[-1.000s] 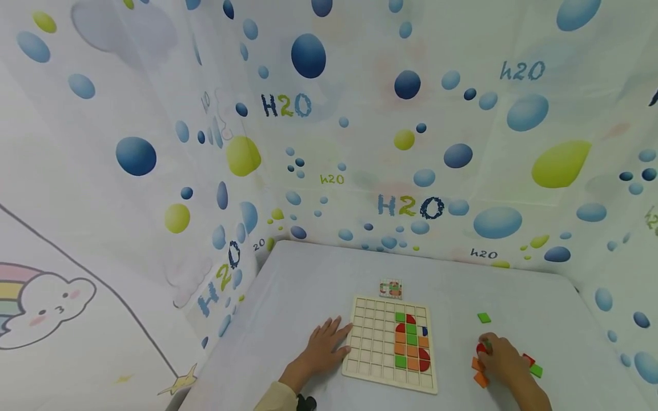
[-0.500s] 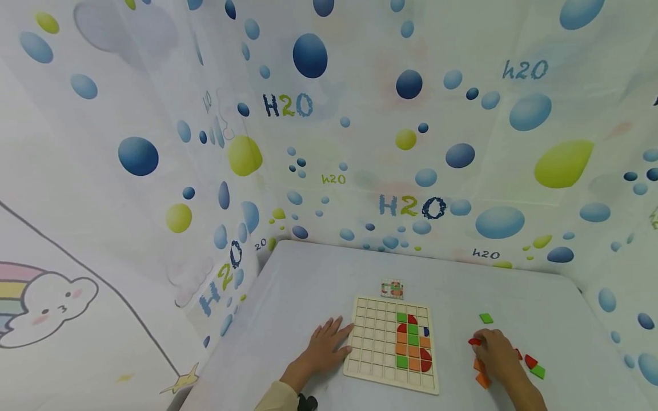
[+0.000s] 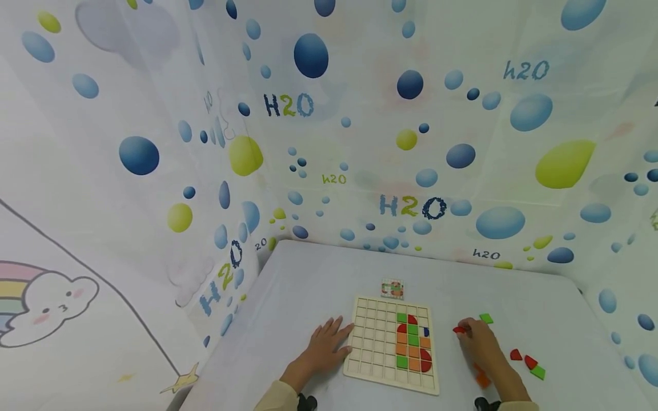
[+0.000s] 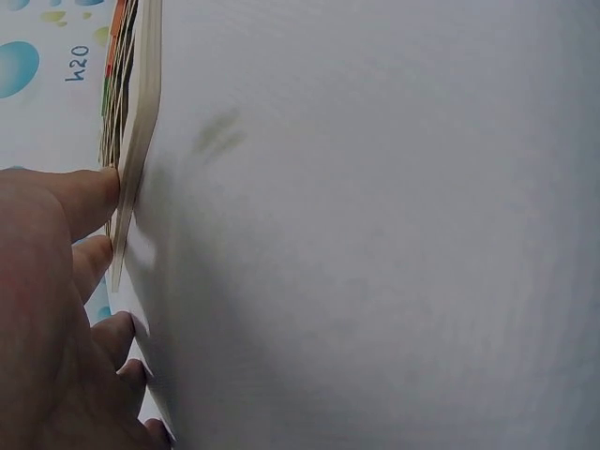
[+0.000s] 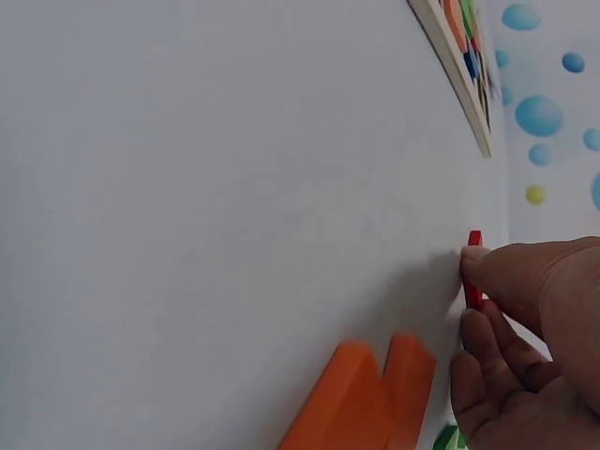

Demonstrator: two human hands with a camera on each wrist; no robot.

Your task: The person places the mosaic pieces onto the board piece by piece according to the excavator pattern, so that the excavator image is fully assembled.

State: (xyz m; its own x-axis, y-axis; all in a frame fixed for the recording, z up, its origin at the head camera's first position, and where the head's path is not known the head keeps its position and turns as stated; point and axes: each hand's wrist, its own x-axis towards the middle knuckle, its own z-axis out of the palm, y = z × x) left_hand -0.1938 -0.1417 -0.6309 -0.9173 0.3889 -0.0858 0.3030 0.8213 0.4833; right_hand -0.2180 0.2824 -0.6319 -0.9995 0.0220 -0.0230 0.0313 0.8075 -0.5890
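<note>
My right hand pinches a red quarter-round tile between thumb and fingertips, to the right of the board. In the right wrist view the red tile stands on edge in the pinch. My left hand lies with fingers spread, thumb and a fingertip at the left rim of the cream wooden grid board. In the left wrist view those fingers touch the board's edge. Green, orange, red and blue tiles fill part of the board's right half.
A small pattern card lies behind the board. Right of the board are a green tile, orange tiles partly under the right forearm, red tiles and another green tile. A printed curtain rises behind the table.
My right hand has moved left and away from me, drawing the red tile out of the loose pile and uncovering other red tiles. The left hand stays at the board.
</note>
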